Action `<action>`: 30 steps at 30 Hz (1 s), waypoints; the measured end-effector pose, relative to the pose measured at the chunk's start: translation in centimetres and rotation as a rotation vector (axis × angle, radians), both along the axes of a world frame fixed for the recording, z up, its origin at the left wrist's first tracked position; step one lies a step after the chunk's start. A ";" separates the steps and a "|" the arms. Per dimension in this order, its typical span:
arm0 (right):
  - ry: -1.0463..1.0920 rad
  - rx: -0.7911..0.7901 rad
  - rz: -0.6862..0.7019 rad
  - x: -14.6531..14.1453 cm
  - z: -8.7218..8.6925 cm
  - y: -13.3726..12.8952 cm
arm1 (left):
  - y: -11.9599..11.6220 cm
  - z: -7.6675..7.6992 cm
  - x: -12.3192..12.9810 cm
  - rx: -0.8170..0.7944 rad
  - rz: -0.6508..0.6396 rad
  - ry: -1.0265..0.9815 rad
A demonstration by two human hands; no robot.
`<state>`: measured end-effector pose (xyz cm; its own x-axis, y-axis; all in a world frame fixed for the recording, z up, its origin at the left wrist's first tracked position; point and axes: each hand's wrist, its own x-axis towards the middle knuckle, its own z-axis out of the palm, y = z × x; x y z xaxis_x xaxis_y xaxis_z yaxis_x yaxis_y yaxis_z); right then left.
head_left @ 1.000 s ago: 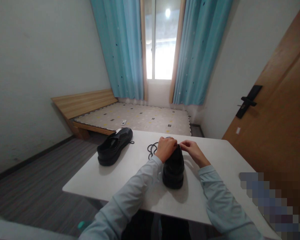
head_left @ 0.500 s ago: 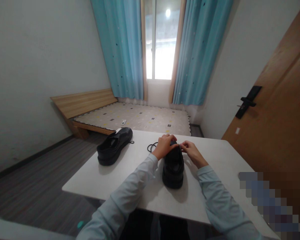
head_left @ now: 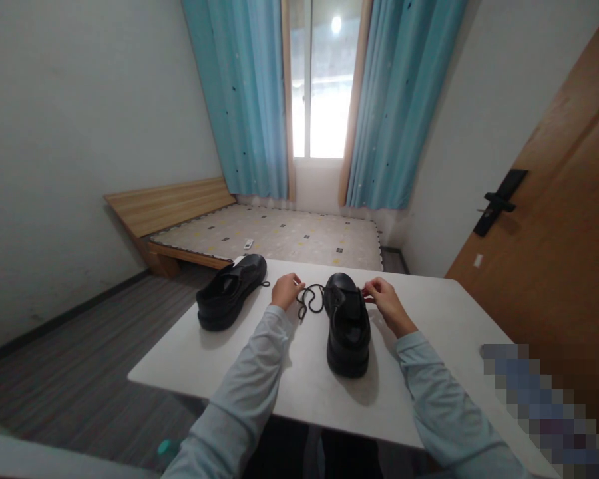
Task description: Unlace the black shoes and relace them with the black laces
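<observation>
A black shoe [head_left: 348, 332] rests on the white table, its heel towards me and its tongue raised. From its left side a black shoelace [head_left: 313, 298] curls over the tabletop. The fingertips of my left hand [head_left: 286, 291] are pinched together at the lace's left part, away from the shoe. My right hand [head_left: 385, 305] is closed in a pinch at the shoe's right edge, by the lacing area; what lies between those fingertips is too small to make out. Further left stands the second black shoe [head_left: 229, 294], with a small lace loop beside its toe.
The white table [head_left: 259, 379] has its far edge close to a bed [head_left: 299, 233], where a small white remote [head_left: 248, 244] lies. At the right is a wooden door [head_left: 544, 246]. A blurred-out patch [head_left: 539, 399] covers the table's right edge.
My left hand has come off the top of the shoe and moved left to the shoelace, uncovering the toe and tongue. My right hand stays beside the shoe.
</observation>
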<state>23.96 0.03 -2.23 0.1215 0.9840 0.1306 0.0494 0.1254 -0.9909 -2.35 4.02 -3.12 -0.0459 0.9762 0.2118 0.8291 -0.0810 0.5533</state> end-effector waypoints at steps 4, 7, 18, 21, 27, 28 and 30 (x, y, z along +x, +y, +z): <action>0.049 0.016 -0.040 0.3 -0.1 0.1 | 0.0 -0.1 0.7 0.091 -0.142 0.049; 0.108 0.059 -0.078 0.5 0.0 0.2 | -0.2 0.0 1.8 0.138 -0.356 0.034; 0.255 0.259 -0.209 0.6 1.5 -0.4 | -2.3 1.3 4.0 0.192 -0.663 -0.359; 0.107 0.295 -0.236 1.0 1.8 -0.4 | -2.7 1.7 4.3 0.171 -0.721 -0.339; -0.644 0.324 -0.091 1.3 1.9 -0.6 | -2.1 1.0 4.0 0.209 -0.487 -0.307; -0.728 0.322 -0.055 1.3 1.8 -0.7 | -1.8 0.8 3.8 0.214 -0.411 -0.266; -0.830 0.326 0.018 1.2 1.7 -0.7 | -1.4 0.4 3.3 0.190 -0.293 -0.146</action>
